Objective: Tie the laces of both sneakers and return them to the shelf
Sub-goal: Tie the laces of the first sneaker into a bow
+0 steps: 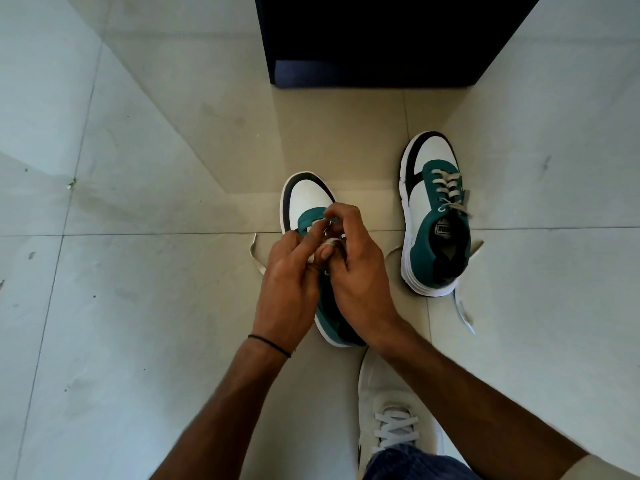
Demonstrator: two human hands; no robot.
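Note:
Two green, white and black sneakers stand on the tiled floor. The left sneaker (306,199) is in the middle, mostly hidden under my hands. My left hand (289,282) pinches a grey-white lace (258,258) over the sneaker's tongue; a loose end trails left on the floor. My right hand (356,261) curls round the other part of the lace right beside it, fingers touching the left hand's. The right sneaker (433,216) stands apart to the right, its laces (462,308) loose and trailing on the floor.
A dark blue-black shelf unit (381,39) stands on the floor straight ahead, beyond the sneakers. My own white shoe (391,420) and a denim trouser leg (415,462) are at the bottom. Pale floor tiles (138,168) spread to the left and right.

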